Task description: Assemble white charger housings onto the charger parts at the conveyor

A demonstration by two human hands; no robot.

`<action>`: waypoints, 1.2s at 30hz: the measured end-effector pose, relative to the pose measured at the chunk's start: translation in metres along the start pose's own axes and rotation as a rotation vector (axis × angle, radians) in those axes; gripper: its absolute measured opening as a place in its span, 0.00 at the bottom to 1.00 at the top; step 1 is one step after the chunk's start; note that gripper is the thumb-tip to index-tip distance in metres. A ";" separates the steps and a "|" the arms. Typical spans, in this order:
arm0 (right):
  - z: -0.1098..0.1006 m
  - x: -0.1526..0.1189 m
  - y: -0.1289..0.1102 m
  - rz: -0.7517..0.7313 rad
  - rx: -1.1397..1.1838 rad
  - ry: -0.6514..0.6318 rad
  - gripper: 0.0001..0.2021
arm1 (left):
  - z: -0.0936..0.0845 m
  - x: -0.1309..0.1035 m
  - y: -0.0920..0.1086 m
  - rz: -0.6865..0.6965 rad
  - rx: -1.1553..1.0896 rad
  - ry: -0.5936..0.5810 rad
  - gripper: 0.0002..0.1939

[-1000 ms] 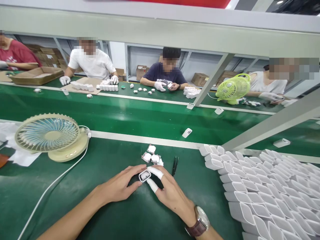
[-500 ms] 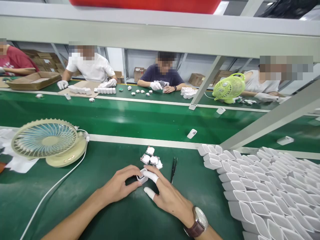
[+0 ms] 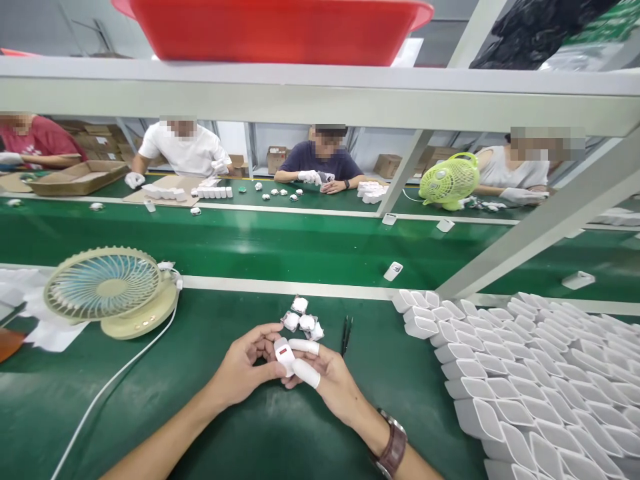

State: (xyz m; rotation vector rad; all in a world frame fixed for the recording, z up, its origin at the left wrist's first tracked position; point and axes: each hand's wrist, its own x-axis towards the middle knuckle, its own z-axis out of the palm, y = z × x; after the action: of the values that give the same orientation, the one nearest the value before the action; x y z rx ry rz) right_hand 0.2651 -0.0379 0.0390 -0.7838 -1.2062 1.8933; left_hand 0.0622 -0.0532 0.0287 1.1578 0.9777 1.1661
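Note:
Between my hands, above the green worktop (image 3: 240, 440), is a small white plastic housing (image 3: 285, 358) with a dark red rectangle on the face toward me. My left hand (image 3: 245, 367) pinches it from the left with thumb and fingers. From the right, my right hand (image 3: 333, 380) grips it too, its thumb and a finger wearing white finger cots. A little cluster of white parts with greyish edges (image 3: 306, 323) lies just beyond my fingertips. Dark tweezers (image 3: 346, 335) rest to the right of that cluster.
Many open white housings (image 3: 505, 387) stand in rows at the right. A beige fan (image 3: 113, 287) with a white cable sits left. Beyond runs a green conveyor belt (image 3: 280, 250) carrying white pieces. Co-workers sit across it. A slanting post (image 3: 540, 220) and a red tub (image 3: 280, 33) are nearby.
The housing has turned from its open end showing to its face with the red rectangle. My right fingers have moved from its opening to its side. My view has tilted up slightly.

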 end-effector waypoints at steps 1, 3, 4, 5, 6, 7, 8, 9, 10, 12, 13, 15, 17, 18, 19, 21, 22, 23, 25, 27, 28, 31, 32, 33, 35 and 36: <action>0.001 0.000 0.000 0.014 0.012 0.003 0.29 | 0.001 0.000 0.000 0.004 0.017 0.023 0.31; 0.002 0.001 -0.001 0.044 0.005 0.001 0.30 | 0.001 0.001 -0.001 0.000 0.041 0.050 0.31; 0.002 0.001 -0.001 0.057 -0.008 -0.004 0.30 | 0.002 0.001 -0.001 -0.005 0.046 0.058 0.30; 0.003 0.001 -0.001 0.067 -0.021 -0.007 0.31 | 0.002 0.001 -0.001 -0.012 0.048 0.065 0.30; 0.003 0.001 -0.002 0.072 -0.032 -0.008 0.31 | 0.002 0.001 -0.001 -0.020 0.049 0.070 0.30; 0.003 0.001 -0.002 0.072 -0.040 -0.010 0.31 | 0.002 0.001 0.000 -0.028 0.050 0.075 0.30; 0.004 0.001 -0.003 0.071 -0.045 -0.013 0.31 | 0.002 0.000 0.000 -0.035 0.051 0.080 0.30; 0.004 0.001 -0.003 0.071 -0.050 -0.021 0.31 | 0.003 0.000 0.000 -0.042 0.052 0.084 0.30; 0.003 0.001 -0.004 0.069 -0.054 -0.029 0.30 | 0.003 -0.001 0.001 -0.049 0.054 0.087 0.30; 0.003 0.002 -0.003 0.064 -0.061 -0.050 0.29 | 0.002 -0.001 0.001 -0.064 0.055 0.090 0.29; 0.003 0.002 -0.003 0.061 -0.064 -0.059 0.28 | 0.002 -0.001 0.001 -0.071 0.053 0.086 0.28; 0.003 0.001 0.000 0.039 -0.073 -0.057 0.27 | 0.002 -0.001 0.002 -0.080 0.042 0.066 0.28; 0.004 0.001 0.003 -0.018 -0.107 -0.027 0.27 | 0.002 -0.001 0.004 -0.078 0.014 0.037 0.28; 0.003 0.000 0.003 -0.062 -0.143 -0.010 0.27 | 0.002 0.000 0.005 -0.074 -0.005 0.021 0.28; 0.002 -0.001 0.003 -0.114 -0.206 0.003 0.26 | 0.002 0.000 0.006 -0.071 -0.024 0.008 0.27; -0.005 -0.003 -0.002 -0.251 -0.437 0.027 0.21 | 0.003 0.001 0.008 -0.068 -0.061 -0.001 0.25; -0.011 -0.003 -0.005 -0.333 -0.602 0.051 0.18 | 0.003 0.001 0.009 -0.067 -0.075 0.009 0.24; -0.019 -0.003 -0.010 -0.416 -0.790 0.086 0.15 | 0.003 0.001 0.009 -0.066 -0.087 0.025 0.23; -0.040 -0.002 -0.019 -0.542 -1.159 0.187 0.17 | 0.003 0.002 0.009 -0.064 -0.098 0.072 0.23; -0.062 -0.001 -0.024 -0.553 -1.451 0.254 0.21 | 0.003 0.003 0.009 -0.068 -0.092 0.116 0.24; -0.072 0.000 -0.025 -0.536 -1.558 0.254 0.23 | 0.003 0.004 0.009 -0.074 -0.087 0.135 0.25; -0.092 -0.001 -0.022 -0.477 -1.719 0.197 0.23 | 0.003 0.006 0.008 -0.100 -0.084 0.173 0.26; -0.096 -0.001 -0.020 -0.469 -1.722 0.188 0.23 | 0.003 0.006 0.008 -0.110 -0.090 0.175 0.26; -0.099 -0.002 -0.019 -0.467 -1.710 0.182 0.23 | 0.002 0.007 0.008 -0.120 -0.099 0.173 0.26; -0.103 -0.004 -0.017 -0.470 -1.667 0.166 0.24 | 0.001 0.007 0.007 -0.138 -0.119 0.161 0.26; -0.104 -0.005 -0.016 -0.477 -1.647 0.154 0.26 | 0.001 0.007 0.007 -0.145 -0.129 0.157 0.26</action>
State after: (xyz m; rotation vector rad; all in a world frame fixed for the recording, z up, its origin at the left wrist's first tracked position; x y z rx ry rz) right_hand 0.3558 0.0108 0.0158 -1.1718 -2.4546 0.1150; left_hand 0.0633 -0.0459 0.0357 0.8884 1.0712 1.1974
